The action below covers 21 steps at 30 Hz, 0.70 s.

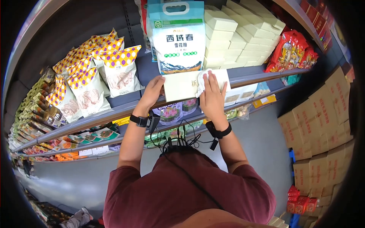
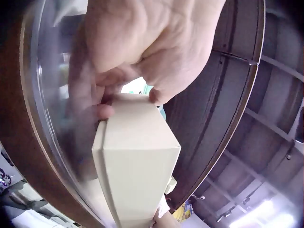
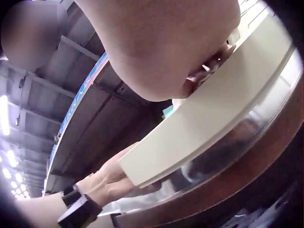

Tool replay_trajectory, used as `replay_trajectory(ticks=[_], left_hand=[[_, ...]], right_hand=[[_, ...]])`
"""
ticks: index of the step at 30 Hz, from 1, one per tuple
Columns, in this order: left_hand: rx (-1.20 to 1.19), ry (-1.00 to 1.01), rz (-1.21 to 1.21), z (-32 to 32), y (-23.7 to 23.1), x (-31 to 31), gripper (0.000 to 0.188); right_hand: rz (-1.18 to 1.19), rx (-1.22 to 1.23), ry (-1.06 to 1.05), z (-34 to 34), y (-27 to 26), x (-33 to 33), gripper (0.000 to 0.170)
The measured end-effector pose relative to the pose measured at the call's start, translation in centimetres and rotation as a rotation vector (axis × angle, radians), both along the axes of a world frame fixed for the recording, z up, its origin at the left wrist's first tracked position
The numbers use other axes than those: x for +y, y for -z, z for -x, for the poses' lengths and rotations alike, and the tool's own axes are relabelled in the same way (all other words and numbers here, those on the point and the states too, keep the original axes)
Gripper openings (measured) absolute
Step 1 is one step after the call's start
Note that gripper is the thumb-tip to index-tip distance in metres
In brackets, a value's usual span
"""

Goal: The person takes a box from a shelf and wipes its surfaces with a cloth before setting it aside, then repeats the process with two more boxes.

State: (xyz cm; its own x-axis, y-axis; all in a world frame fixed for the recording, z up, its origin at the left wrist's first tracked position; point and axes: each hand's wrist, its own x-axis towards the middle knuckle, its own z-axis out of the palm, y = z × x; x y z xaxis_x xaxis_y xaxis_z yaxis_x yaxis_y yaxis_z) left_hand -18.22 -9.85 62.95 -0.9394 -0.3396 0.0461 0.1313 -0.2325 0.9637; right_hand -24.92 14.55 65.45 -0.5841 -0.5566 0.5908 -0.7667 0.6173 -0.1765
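Observation:
A long cream-coloured box (image 1: 178, 86) with dark lettering lies at the front edge of the shelf, before a tall white-and-blue flour bag (image 1: 183, 57). My left hand (image 1: 152, 92) holds the box's left end; in the left wrist view, thumb and fingers lie on either side of that end of the box (image 2: 135, 128). With fingers extended, my right hand (image 1: 213, 98) presses a crumpled white cloth (image 1: 200, 88) onto the right part of the box's face. In the right wrist view, the hand (image 3: 166, 52) covers most of the cloth above the box (image 3: 213, 114).
Several cream boxes (image 1: 243, 38) are stacked right of the flour bag, with red packages (image 1: 289, 53) beyond. White bags with purple-and-yellow dotted tops (image 1: 119, 72) stand left. The shelf's front edge (image 1: 125, 108) runs below the hands. Brown cartons (image 1: 319, 129) are piled at right.

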Motion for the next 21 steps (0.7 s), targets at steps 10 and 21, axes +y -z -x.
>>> replay_trajectory(ticks=[10, 21], left_hand=[[0.083, -0.075, -0.091, 0.0, 0.0, 0.3, 0.030], [0.012, -0.100, 0.106, 0.5, 1.8, -0.8, 0.031]], right_hand=[[0.083, -0.008, -0.333, -4.5, -0.7, -8.6, 0.064], [0.061, 0.067, 0.223, 4.5, 1.5, 2.7, 0.059]])
